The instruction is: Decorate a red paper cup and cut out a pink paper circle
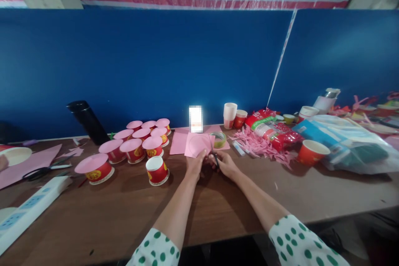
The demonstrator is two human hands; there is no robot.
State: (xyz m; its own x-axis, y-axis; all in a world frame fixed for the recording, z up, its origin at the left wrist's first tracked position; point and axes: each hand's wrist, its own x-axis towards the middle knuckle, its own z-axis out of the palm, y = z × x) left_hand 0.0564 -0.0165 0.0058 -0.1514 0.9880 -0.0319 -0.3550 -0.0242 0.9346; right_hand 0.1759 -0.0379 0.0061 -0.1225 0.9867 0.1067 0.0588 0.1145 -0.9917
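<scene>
My left hand (195, 164) grips the lower edge of a pink paper sheet (196, 144), which has a round outline drawn on it. In my right hand (225, 163) are dark-handled scissors (216, 159), their blades at the sheet's right edge. Fingers hide part of the handles. Behind lie more pink sheets (178, 141) and a roll of tape (220, 139). Left of my hands stands a red paper cup (157, 171) with a white top. Several red cups topped with pink paper discs (111, 146) are grouped beyond it.
A power strip (33, 205), another pair of scissors (39, 172) and a black bottle (89, 122) are at left. At right are shredded pink paper (264, 149), a red cup package (271, 129), an orange-red cup (311, 152) and a plastic bag (352, 143). A blue partition (156, 62) stands behind.
</scene>
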